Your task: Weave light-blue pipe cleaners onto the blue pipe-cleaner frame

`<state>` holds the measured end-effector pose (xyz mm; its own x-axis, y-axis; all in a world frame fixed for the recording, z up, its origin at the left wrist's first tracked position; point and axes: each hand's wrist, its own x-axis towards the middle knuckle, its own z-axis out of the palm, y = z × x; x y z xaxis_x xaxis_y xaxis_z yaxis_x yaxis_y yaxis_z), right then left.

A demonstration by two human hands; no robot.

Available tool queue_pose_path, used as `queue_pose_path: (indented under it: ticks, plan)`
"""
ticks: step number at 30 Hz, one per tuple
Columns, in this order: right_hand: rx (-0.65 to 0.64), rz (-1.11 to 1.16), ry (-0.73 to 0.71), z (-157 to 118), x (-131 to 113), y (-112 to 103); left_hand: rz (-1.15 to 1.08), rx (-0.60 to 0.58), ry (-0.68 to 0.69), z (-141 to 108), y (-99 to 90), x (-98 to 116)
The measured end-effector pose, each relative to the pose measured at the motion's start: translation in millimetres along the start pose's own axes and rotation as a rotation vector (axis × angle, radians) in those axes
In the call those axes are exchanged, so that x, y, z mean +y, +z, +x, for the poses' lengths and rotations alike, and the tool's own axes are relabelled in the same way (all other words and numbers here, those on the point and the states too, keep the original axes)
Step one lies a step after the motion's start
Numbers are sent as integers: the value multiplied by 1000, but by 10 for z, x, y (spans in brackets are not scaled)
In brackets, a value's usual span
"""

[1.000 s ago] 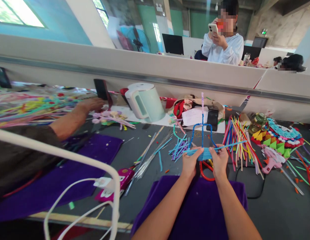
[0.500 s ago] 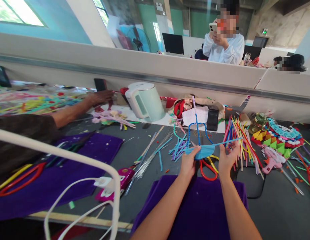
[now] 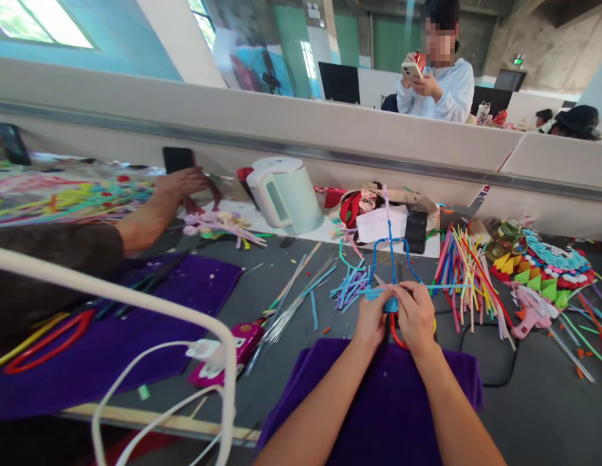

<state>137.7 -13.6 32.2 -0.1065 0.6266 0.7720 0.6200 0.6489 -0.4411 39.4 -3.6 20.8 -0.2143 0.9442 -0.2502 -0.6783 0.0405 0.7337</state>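
Note:
My left hand [image 3: 370, 318] pinches a light-blue woven piece [image 3: 390, 304] that looks made of pipe cleaners. Close beside it, my right hand [image 3: 417, 318] is closed at the piece's right edge, fingertips together on a light-blue pipe cleaner [image 3: 449, 285], whose end sticks out to the right. Rising beyond my fingers is a dark-blue frame of wrapped pipe cleaners [image 3: 390, 241] with a lilac tip. Whether it joins the woven piece is hidden by my hands. Scissors with red and yellow handles [image 3: 397, 335] lie partly under my hands.
A folded purple cloth [image 3: 379, 395] lies under my forearms. Around it are pipe cleaner bundles [image 3: 468, 278], a pink glue gun [image 3: 530, 317], a kettle [image 3: 301, 197], metal wires [image 3: 294, 314] and a pink power strip [image 3: 245, 346]. A co-worker's hand [image 3: 179, 184] reaches in at left.
My right hand has moved left from the pipe cleaner's far end to the woven piece, and its fingers have closed. The co-worker's hand at left has shifted slightly left.

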Motion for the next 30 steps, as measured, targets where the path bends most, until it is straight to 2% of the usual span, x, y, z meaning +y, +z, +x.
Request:
queue_pose_path:
  ticks: [7,13,23,30]
  plan:
    - [-57,-44,-39,-3,22,-10,-56,-1,-39,-46,48,39]
    - [-48,-48,-31,6,38,-11,-102,-11,-68,-72,87,78]
    - [-62,-9,-28,-1,56,32,-132,-29,-32,-51,53,98]
    - [-68,50,30,-10,47,38,-82,-7,-2,-2,29,82]
